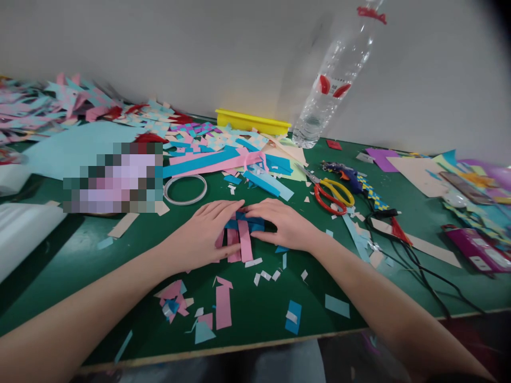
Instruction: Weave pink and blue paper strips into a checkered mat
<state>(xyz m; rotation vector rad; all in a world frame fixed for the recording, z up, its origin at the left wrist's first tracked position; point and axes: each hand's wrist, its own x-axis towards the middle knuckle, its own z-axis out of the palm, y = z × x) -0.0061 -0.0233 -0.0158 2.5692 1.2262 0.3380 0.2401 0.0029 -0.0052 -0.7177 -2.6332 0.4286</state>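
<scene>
Pink paper strips [246, 242] and a blue paper strip [257, 225] cross each other at the middle of the green table, between my two hands. My left hand [209, 231] is curled over their left side, thumb against the pink strips and fingertips at the top edge. From the right, my right hand [281, 226] pinches the blue strip, its fingers bent over the upper part. Fingers hide part of the crossing. Beyond the hands lie a roll of tape [186, 202] and scissors [330, 197] with red and yellow handles.
Paper scraps [223, 307] litter the table [159, 335] near its front edge. A clear plastic bottle [335, 80] stands at the back, beside a yellow tray [251, 122]. Black cables [419, 276] run over the right side. Cut strips [80, 98] are heaped at the far left.
</scene>
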